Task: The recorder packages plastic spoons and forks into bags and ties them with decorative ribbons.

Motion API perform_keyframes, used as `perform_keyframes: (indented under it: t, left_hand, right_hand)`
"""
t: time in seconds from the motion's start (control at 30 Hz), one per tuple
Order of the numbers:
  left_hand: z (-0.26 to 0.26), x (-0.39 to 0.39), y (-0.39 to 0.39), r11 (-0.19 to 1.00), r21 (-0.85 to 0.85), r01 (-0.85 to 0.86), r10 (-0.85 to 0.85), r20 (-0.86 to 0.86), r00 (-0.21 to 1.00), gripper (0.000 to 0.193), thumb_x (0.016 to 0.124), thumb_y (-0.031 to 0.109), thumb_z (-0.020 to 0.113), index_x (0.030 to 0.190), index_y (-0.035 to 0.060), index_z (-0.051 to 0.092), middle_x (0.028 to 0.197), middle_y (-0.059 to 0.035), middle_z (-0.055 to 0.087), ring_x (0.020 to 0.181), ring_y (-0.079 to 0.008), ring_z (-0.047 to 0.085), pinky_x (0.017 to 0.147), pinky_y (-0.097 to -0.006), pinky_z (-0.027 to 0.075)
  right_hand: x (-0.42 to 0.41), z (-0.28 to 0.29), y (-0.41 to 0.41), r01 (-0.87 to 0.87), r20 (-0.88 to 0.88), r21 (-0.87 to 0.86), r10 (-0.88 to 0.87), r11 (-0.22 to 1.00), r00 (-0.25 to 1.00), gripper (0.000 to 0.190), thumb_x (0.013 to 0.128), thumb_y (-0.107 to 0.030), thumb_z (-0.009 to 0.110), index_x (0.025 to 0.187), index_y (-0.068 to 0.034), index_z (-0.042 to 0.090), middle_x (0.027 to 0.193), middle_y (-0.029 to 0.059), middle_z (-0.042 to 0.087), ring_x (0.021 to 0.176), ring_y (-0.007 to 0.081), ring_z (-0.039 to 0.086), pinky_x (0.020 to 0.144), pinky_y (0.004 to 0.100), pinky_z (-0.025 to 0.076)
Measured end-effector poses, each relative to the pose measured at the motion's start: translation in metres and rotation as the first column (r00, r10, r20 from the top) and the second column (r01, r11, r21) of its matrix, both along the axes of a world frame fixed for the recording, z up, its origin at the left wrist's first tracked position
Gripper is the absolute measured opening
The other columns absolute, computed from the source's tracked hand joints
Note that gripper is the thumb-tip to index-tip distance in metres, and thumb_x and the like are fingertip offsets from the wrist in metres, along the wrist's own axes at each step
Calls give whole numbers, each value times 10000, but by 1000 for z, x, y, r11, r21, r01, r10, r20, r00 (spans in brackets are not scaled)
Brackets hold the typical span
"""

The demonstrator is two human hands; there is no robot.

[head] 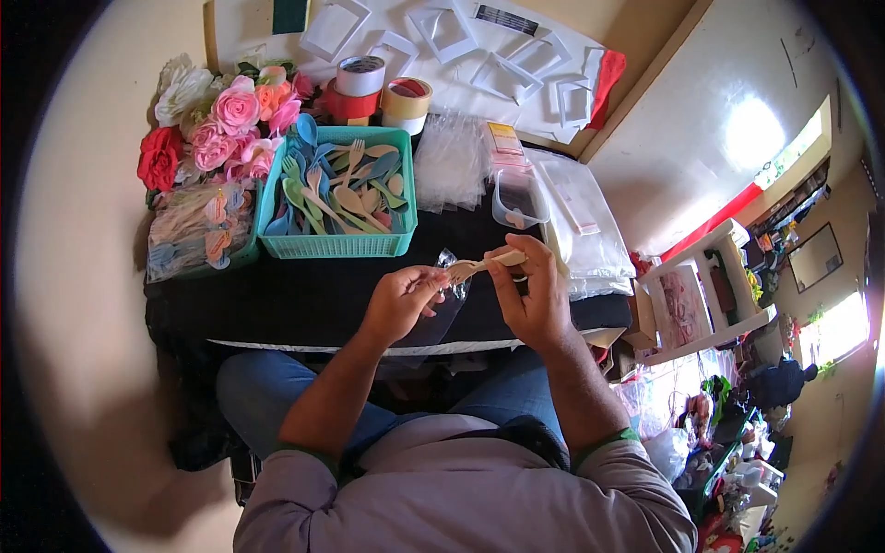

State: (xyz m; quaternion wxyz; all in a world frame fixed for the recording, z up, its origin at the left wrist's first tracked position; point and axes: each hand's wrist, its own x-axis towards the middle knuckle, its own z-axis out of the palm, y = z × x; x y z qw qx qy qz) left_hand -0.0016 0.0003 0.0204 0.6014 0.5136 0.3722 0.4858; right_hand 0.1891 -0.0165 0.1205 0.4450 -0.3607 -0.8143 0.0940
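My left hand (408,301) pinches the mouth of a small clear plastic bag (442,314), which hangs down over the black tablecloth. My right hand (529,294) holds cream-coloured plastic cutlery (508,260) by its handle end. Its fork tines lie at the bag's opening, beside my left fingertips; whether a spoon is nested with it I cannot tell. Behind my hands, to the left, a teal plastic basket (335,247) holds many loose spoons and forks in blue, green and cream. A stack of clear empty bags (451,162) lies right of the basket.
Packed cutlery (200,235) fills another basket at the left, below artificial flowers (235,107). Tape rolls (361,76) stand behind the teal basket. A clear plastic container (520,200) and larger plastic bags (594,225) lie at the right. White frames (442,31) lie along the back.
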Motion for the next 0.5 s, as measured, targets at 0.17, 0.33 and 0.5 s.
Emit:
perform_keyframes:
  t: [0.17,0.33,0.5]
  left_hand:
    - [-8,-1,5,996,-81,30,-25,66,998,359,976,280,561,1118,-44,623,965,-95,680,816,-136,663,640,-239,547]
    - [-9,1,2,991,-124,59,-48,89,995,376,990,281,537,1154,-50,608,1014,-131,672,833,-172,675,684,-270,557]
    - [-2,-4,1,973,-132,189,-168,158,973,398,995,290,527,1209,-40,589,1019,-104,660,858,-142,649,726,-269,541]
  right_hand:
    - [8,-11,5,-10,-41,-63,7,998,999,380,902,-18,613,1233,15,429,975,186,661,906,277,692,767,348,545]
    - [8,-15,10,-52,-302,-324,-51,945,952,379,944,-48,575,1264,2,377,986,131,612,914,173,639,814,302,520]
    - [11,-14,25,-67,-368,-564,-177,823,913,408,953,-106,586,1285,-22,363,937,118,616,866,136,616,774,257,496]
